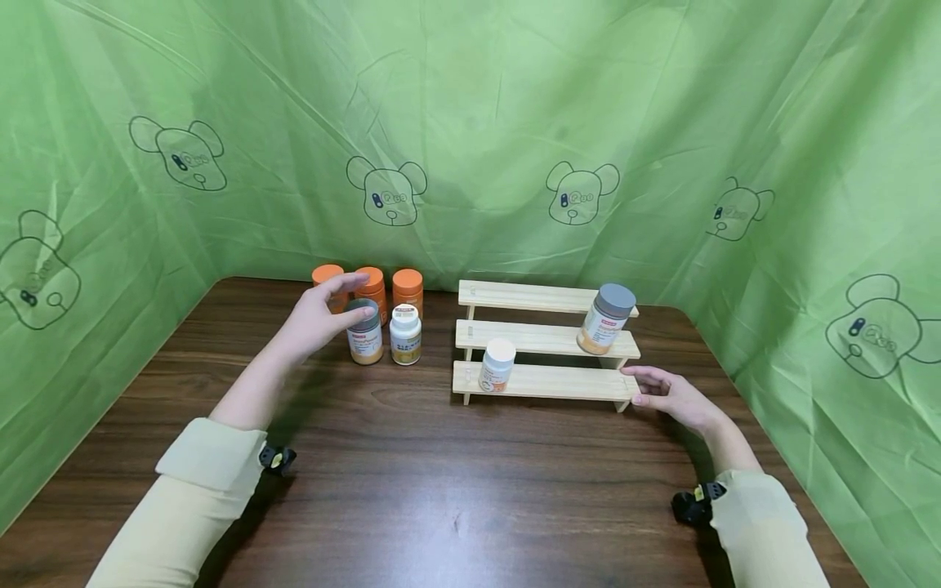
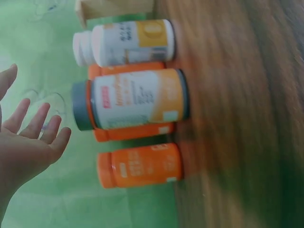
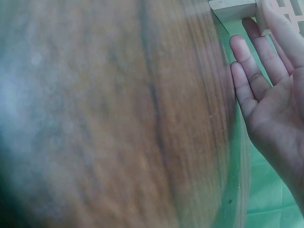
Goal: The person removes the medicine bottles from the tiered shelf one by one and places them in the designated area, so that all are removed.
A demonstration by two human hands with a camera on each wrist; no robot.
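Observation:
My left hand [image 1: 323,314] hovers open just left of a grey-capped bottle [image 1: 364,331] on the table, fingers spread and holding nothing; the left wrist view shows the same left hand [image 2: 28,142] apart from the grey-capped bottle [image 2: 130,99]. Beside it stands a white-capped bottle [image 1: 405,334], with three orange bottles [image 1: 407,289] behind. A three-step wooden rack [image 1: 544,343] carries a white-capped bottle [image 1: 497,365] on its lowest step and a grey-capped bottle [image 1: 606,319] on the middle step. My right hand [image 1: 665,394] rests open at the rack's front right corner, fingers straight against the rack's foot [image 3: 237,9].
The brown wooden table [image 1: 441,482] is ringed by a green cloth backdrop [image 1: 470,122] on three sides. Its right edge runs close past my right hand. Both sleeves are pale yellow.

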